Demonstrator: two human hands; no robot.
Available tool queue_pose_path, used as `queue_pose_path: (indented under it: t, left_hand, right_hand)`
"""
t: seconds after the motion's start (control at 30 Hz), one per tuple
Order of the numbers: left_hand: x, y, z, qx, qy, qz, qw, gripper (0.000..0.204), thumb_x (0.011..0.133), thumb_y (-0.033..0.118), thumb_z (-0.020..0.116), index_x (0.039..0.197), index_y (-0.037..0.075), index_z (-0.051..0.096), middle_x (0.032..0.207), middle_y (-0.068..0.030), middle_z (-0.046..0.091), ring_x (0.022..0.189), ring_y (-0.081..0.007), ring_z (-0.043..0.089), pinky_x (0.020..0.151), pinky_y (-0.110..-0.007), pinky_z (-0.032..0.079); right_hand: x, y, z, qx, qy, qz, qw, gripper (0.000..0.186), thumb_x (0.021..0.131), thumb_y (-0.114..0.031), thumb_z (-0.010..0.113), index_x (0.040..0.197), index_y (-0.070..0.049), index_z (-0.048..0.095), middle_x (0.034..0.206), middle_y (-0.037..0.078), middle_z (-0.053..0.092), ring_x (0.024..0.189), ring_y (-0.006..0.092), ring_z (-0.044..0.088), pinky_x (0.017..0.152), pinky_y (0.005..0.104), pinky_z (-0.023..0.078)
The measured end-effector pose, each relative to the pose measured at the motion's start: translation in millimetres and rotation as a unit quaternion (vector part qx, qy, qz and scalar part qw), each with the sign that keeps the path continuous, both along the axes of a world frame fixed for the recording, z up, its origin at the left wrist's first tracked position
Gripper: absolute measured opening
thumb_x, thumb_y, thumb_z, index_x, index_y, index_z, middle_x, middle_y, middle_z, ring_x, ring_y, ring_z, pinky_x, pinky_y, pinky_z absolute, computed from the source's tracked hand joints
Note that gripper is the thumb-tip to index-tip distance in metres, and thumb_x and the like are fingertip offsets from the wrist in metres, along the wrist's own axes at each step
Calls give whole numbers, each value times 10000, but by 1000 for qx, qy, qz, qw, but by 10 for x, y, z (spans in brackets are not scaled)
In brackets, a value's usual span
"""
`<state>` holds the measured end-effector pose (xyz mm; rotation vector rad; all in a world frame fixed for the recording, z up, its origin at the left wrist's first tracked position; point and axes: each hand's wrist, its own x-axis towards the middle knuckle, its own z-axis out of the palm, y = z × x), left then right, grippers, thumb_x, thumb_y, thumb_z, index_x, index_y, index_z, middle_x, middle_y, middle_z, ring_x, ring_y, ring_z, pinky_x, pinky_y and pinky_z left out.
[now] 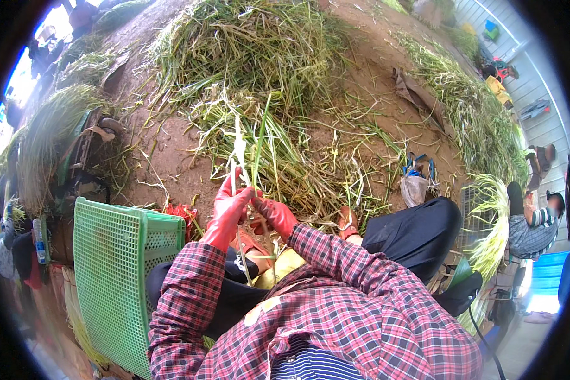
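Observation:
In a red rubber glove, my left hand (223, 214) is closed round a few long plant stalks (239, 147), pale white below and green in the leaf, pointing up and away from me. My right hand (277, 214), gloved in red too, meets it from the right, its fingers pinched on the same stalks near my left thumb. Thin stalk ends hang below the hands, above my lap. Just beyond lies a loose heap of cut green stalks (266, 145) on the brown ground. The exact plant kind cannot be told.
A green plastic crate (107, 278) stands at my left knee. A larger green heap (253, 50) lies ahead, with a long row of stalks (475, 114) to the right. A pale bundle (491, 221) is by my right knee. Another person (538, 225) sits at far right.

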<state>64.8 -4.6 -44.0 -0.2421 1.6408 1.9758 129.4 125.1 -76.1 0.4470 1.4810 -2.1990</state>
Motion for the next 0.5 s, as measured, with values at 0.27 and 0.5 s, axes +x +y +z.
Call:
queue_pose_path:
  t: [0.27, 0.5]
  left_hand:
    - [103, 48, 51, 64, 56, 71, 994, 448, 817, 81, 618, 1249, 105, 502, 840, -53, 669, 463, -50, 466, 393, -186, 359]
    - [-267, -303, 267, 183, 207, 187, 943, 299, 850, 32, 583, 1142, 82, 545, 907, -81, 656, 751, -152, 658, 483, -224, 536]
  right_hand:
    - [-22, -74, 167, -39, 15, -126, 991, 380, 902, -381, 525, 1101, -64, 591, 918, 109, 672, 715, 204, 659, 561, 309, 530]
    - [-25, 67, -23, 47, 97, -121, 987, 224, 966, -171, 385, 1040, 10, 495, 861, 159, 633, 680, 246, 661, 594, 322, 552]
